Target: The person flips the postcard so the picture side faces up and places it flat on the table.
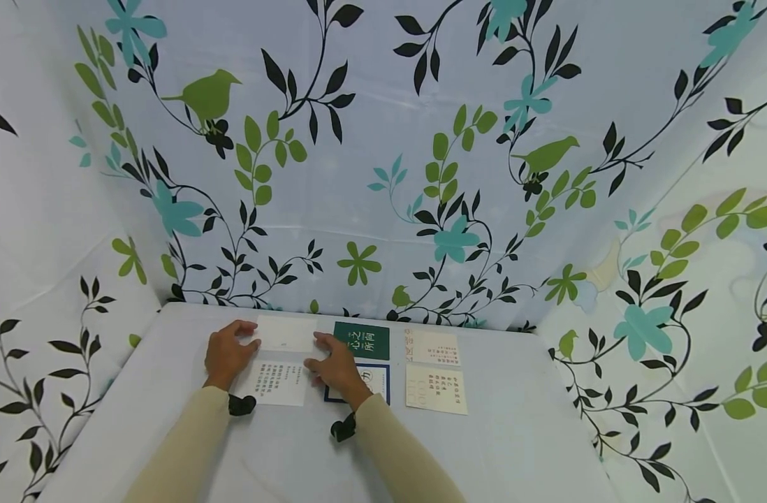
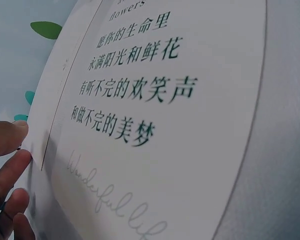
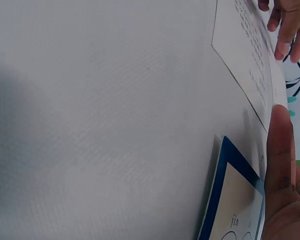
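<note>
A mostly blank white card [image 1: 286, 334] lies at the far left of the table, between my two hands. My left hand [image 1: 228, 353] is at its left edge, thumb and fingers spread apart. At the opposite edge, my right hand [image 1: 338, 365] reaches in with fingertips extended. Just below lies a white card with lines of dark Chinese text [image 2: 135, 90], its script reading "Wonderful life". A green card with white characters [image 1: 364, 341] is beside my right hand. Partly hidden under that hand is a blue-bordered card [image 3: 240, 200].
Two cream cards, an upper one [image 1: 435, 347] and a lower one [image 1: 436, 388], lie to the right of the green and blue-bordered cards. The white tabletop [image 1: 515, 433] meets a leaf-and-bird patterned cloth [image 1: 383, 175] along the back. Similar cloth hangs on both sides.
</note>
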A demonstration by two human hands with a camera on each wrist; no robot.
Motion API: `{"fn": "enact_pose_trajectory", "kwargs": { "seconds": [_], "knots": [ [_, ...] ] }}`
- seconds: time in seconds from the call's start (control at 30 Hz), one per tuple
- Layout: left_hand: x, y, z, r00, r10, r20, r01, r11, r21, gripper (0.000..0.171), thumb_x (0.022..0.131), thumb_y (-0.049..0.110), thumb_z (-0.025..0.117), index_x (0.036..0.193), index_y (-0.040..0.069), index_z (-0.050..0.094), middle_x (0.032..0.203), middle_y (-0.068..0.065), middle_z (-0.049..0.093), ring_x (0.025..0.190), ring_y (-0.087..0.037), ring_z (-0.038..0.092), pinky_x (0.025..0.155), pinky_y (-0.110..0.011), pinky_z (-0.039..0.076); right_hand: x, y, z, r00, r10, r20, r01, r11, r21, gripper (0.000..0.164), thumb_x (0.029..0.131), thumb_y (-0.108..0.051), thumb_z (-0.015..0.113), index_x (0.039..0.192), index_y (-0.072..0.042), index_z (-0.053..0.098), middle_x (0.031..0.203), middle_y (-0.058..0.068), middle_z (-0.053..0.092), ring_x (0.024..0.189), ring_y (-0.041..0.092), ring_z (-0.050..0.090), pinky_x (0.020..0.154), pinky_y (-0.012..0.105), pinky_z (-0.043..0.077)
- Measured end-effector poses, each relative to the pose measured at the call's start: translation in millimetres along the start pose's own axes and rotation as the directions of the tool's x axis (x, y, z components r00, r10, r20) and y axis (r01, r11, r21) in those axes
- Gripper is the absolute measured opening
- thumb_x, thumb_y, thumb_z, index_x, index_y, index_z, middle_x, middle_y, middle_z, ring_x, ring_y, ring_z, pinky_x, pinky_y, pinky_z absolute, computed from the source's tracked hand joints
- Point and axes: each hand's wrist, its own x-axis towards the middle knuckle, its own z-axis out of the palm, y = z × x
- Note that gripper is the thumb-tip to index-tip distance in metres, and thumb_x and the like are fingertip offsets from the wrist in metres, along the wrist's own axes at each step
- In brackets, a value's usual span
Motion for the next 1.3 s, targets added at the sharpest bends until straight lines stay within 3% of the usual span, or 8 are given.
{"fn": "enact_pose_trajectory", "kwargs": {
  "seconds": [0.3,0.6,0.77,1.03,1.3],
  "knots": [
    [1.1,-1.8,7.4,1.000,-0.010,0.007,0.010,1.000,0.005,0.039,0.092,0.006,0.078,0.130,0.006,0.069,0.127,-0.021,0.075,0.116,-0.040,0.055,0.099,-0.058,0.043,1.9,-0.3,-2.0,1.000,0.013,0.008,-0.013,0.999,0.035,0.059,0.092,-0.020,0.083,0.145,-0.037,0.063,0.149,-0.006,0.064,0.068,0.021,0.073,0.070,0.032,0.058],
    [-1.4,-0.2,7.4,1.000,-0.010,0.003,0.010,1.000,0.021,0.041,0.089,0.001,0.079,0.129,0.007,0.070,0.124,-0.021,0.075,0.118,-0.040,0.055,0.100,-0.060,0.043,3.2,-0.5,-3.4,0.998,0.031,-0.056,-0.020,0.982,0.186,0.038,0.095,-0.016,0.079,0.132,-0.021,0.073,0.127,-0.003,0.071,0.104,0.012,0.069,0.087,0.031,0.061],
    [-3.7,0.5,9.6,1.000,-0.006,0.009,0.005,1.000,0.023,0.040,0.089,0.002,0.079,0.128,0.007,0.070,0.121,-0.020,0.076,0.116,-0.039,0.055,0.098,-0.059,0.044,0.3,-3.7,-5.3,0.994,0.057,-0.095,-0.029,0.962,0.271,0.031,0.095,-0.013,0.079,0.125,-0.015,0.076,0.115,-0.003,0.074,0.100,0.011,0.073,0.092,0.032,0.061],
    [-7.1,-0.2,14.3,0.999,0.049,0.012,-0.049,0.998,0.028,0.035,0.089,0.003,0.080,0.123,0.007,0.073,0.112,-0.019,0.079,0.111,-0.037,0.057,0.094,-0.056,0.045,-2.8,-6.1,-3.9,0.982,0.113,-0.150,-0.066,0.956,0.287,0.019,0.096,-0.007,0.076,0.114,-0.012,0.079,0.097,0.001,0.075,0.082,0.014,0.075,0.079,0.031,0.063],
    [-8.7,0.7,8.7,0.996,0.086,0.036,-0.086,0.996,-0.006,0.028,0.092,0.004,0.077,0.120,0.006,0.075,0.114,-0.019,0.079,0.121,-0.042,0.059,0.108,-0.062,0.040,-1.6,-3.3,-6.6,0.975,0.101,-0.198,-0.041,0.958,0.284,0.018,0.095,-0.002,0.076,0.111,-0.010,0.081,0.095,0.004,0.076,0.078,0.014,0.075,0.074,0.030,0.064]
  ]
}}
